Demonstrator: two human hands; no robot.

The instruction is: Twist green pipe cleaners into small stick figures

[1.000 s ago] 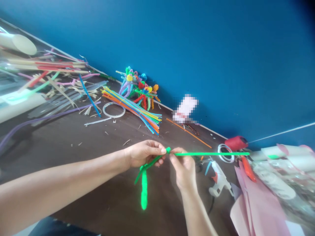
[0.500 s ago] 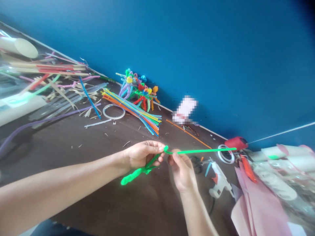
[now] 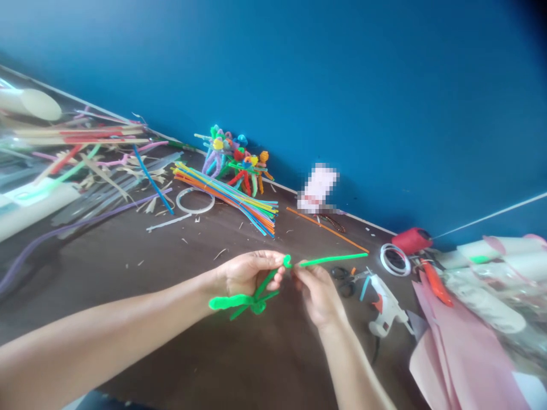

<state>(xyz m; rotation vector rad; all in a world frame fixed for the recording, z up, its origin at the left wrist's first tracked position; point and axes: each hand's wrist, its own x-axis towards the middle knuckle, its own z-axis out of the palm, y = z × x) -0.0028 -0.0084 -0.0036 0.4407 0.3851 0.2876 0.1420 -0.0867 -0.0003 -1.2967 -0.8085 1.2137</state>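
Between the thumb and fingers of my left hand (image 3: 252, 269) is a green pipe cleaner figure (image 3: 233, 302), its thick part and thin limbs hanging below the palm. A small green curl (image 3: 287, 261) sticks out at those fingertips. My right hand (image 3: 316, 290) pinches a straight green pipe cleaner (image 3: 335, 259) close to the curl, and its free end points right. Fingers hide whether the strand runs unbroken into the curl. Both hands are above the dark table (image 3: 171, 347).
Beyond my hands lie a bundle of coloured pipe cleaners (image 3: 231, 196) and several finished pipe cleaner figures (image 3: 243, 159). Scissors (image 3: 345, 280), a white glue gun (image 3: 387, 307), tape rolls (image 3: 395, 260) and pink sheets (image 3: 461, 341) are on the right. Loose strips (image 3: 98, 154) clutter the left.
The free green length to the right of my right hand is shorter, and the curl at my left fingertips looks more wound. The hanging figure has turned. The view has shifted slightly.
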